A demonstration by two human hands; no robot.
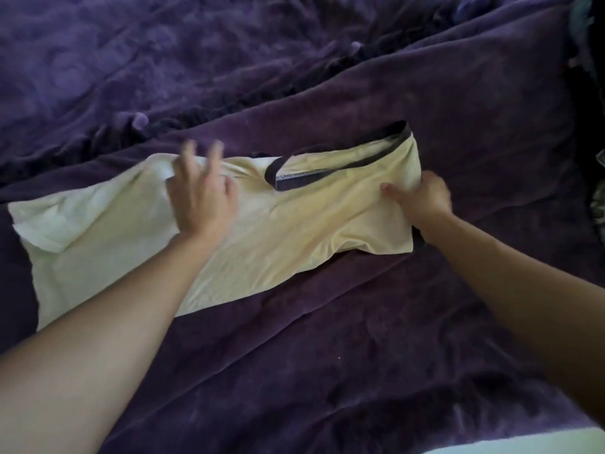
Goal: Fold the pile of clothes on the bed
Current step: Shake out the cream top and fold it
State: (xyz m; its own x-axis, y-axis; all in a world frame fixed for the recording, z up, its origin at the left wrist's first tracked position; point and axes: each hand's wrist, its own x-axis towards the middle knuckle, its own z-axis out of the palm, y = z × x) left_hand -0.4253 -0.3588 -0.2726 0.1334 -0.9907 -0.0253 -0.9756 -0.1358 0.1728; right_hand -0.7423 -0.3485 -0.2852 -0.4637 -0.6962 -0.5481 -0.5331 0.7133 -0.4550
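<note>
on purple bed blanket [327, 339], lying stretched from 8 to 2 o'clock: pale yellow shirt [294, 231] with dark collar trim [294, 180]. spreading blurred fingers on or just over its middle: left hand [201, 199]. pinching its 3 o'clock edge, thumb on top: right hand [422, 199].

Both bare forearms reach forward from the lower corners, and the left hand [201, 198] is spread over the middle of the pale yellow shirt [304, 224]. Its back faces up, the fingers [189, 155] are splayed and blurred at the shirt's far edge, and the thumb sticks out to the right. Over at the shirt's right end, the right hand [424, 198] is curled round the cloth, thumb pressed on top.
</note>
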